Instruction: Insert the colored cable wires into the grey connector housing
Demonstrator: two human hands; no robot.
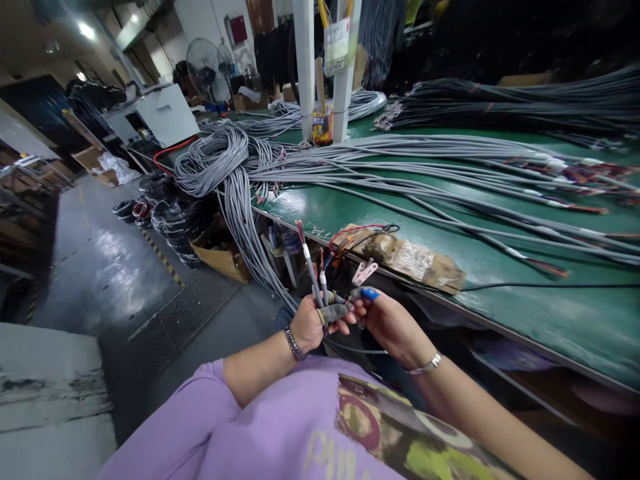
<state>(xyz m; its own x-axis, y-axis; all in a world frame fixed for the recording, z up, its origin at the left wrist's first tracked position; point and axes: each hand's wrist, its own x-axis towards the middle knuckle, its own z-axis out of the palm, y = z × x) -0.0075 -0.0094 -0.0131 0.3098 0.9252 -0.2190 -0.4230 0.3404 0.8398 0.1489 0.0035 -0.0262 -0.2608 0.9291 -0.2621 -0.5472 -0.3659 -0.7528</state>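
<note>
My left hand [311,323], a grey cover on its thumb, is closed around a few grey cables [310,267]. Their ends stand up out of the fist, with white bands and bared coloured wires on top. Close beside it, my right hand [387,323] wears blue and grey finger covers. Its fingertips are pinched together on thin coloured wires [349,301] at a cable end between the two hands. The exact grip there is partly hidden by the fingers. Just beyond the hands, a pale pink clip [365,272] sticks out at the bench edge.
On the green bench [500,313] lie long grey cables [400,175] and a coil [215,160] whose strands hang over the edge. A taped wooden block [413,261] sits at the front edge. White posts [303,73] rise behind. A cardboard box [220,253] stands on the floor.
</note>
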